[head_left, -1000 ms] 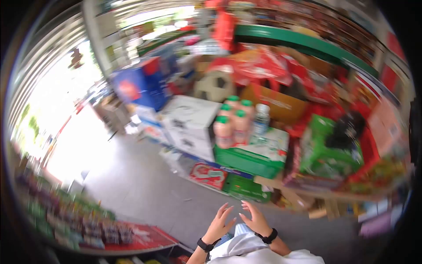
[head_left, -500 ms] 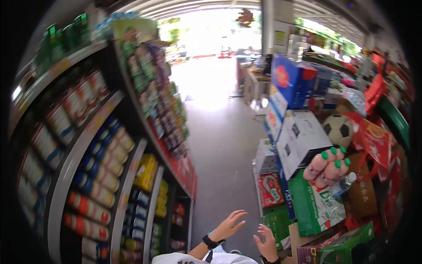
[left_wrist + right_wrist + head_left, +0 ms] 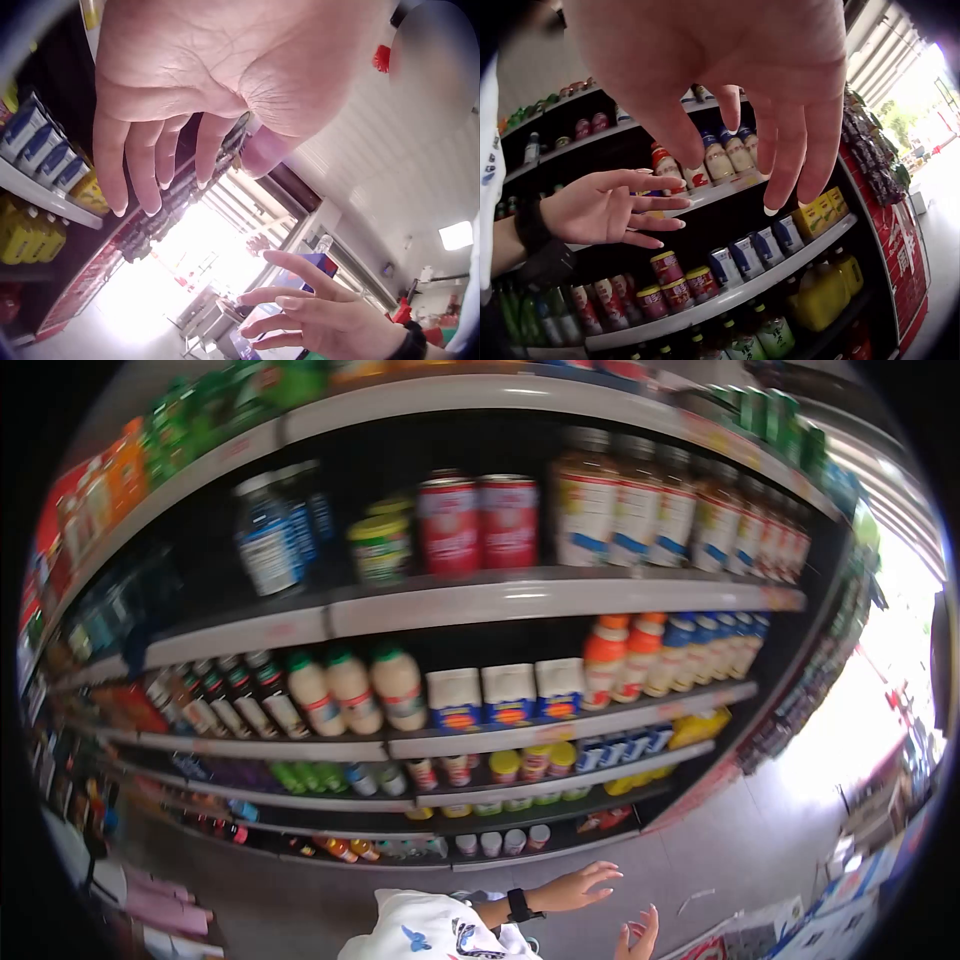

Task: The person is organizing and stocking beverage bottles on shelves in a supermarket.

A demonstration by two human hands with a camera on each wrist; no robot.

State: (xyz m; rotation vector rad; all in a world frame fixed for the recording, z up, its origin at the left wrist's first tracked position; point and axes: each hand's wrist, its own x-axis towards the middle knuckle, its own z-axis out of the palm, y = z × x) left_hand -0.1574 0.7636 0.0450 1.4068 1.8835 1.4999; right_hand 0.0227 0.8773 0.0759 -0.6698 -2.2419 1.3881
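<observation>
In the head view my left hand (image 3: 578, 887) reaches out low in front of me, its fingers extended and holding nothing. My right hand (image 3: 637, 937) is just to its right near the bottom edge, partly cut off, also holding nothing. Relaxed, spread fingers show on both hands in the wrist views. Ahead stands a store shelf (image 3: 560, 597) of drinks. It carries red cans (image 3: 448, 525), white-labelled bottles (image 3: 588, 510), green-capped bottles (image 3: 348, 692), white-and-blue packs (image 3: 508, 695) and orange-capped bottles (image 3: 606, 660). Both hands are apart from these goods.
Lower shelf rows hold small cans (image 3: 505, 763) and yellow packs (image 3: 700, 728). To the right, hanging packets (image 3: 800, 700) line the shelf end beside a bright opening. Stacked boxes (image 3: 850, 905) stand at lower right. Grey floor (image 3: 690, 860) lies between.
The view has swung left from the stacked boxes, pink bottles and football, past the aisle, to face the drink shelf. Both hands stay raised and hold nothing throughout.
</observation>
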